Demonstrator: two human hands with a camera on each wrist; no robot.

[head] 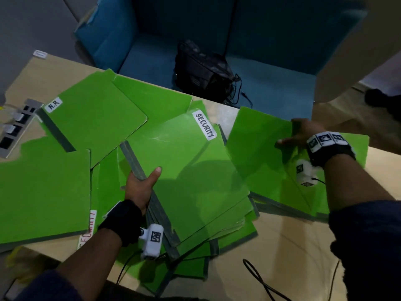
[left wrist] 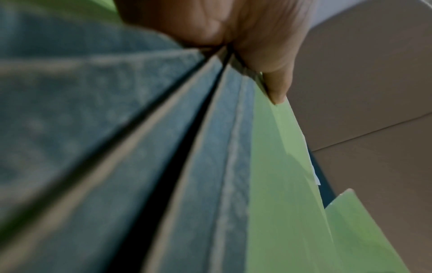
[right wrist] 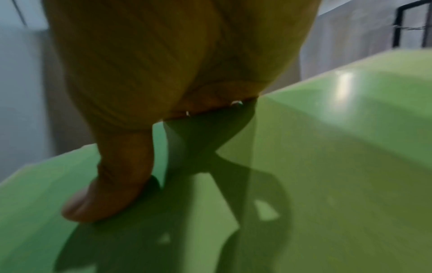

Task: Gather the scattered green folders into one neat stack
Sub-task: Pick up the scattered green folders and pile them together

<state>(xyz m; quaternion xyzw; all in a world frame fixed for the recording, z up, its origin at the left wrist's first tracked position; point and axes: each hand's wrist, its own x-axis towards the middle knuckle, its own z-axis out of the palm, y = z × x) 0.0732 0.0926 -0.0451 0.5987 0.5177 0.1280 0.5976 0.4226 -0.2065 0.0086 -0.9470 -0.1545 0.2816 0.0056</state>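
Observation:
Several green folders with grey spines lie scattered and overlapping on a tan table. My left hand grips the grey spine edge of the central pile topped by the "SECURITY" folder, thumb on top. In the left wrist view the thumb presses on a green cover beside the grey spines. My right hand pinches the top edge of a lifted green folder on the right, thumb on its face. The right wrist view shows that thumb on the glossy cover.
An "H.R" folder and another green folder lie at the left. A grey socket strip sits at the far left edge. Behind the table are a blue seat and a black bag. A black cable trails at the front right.

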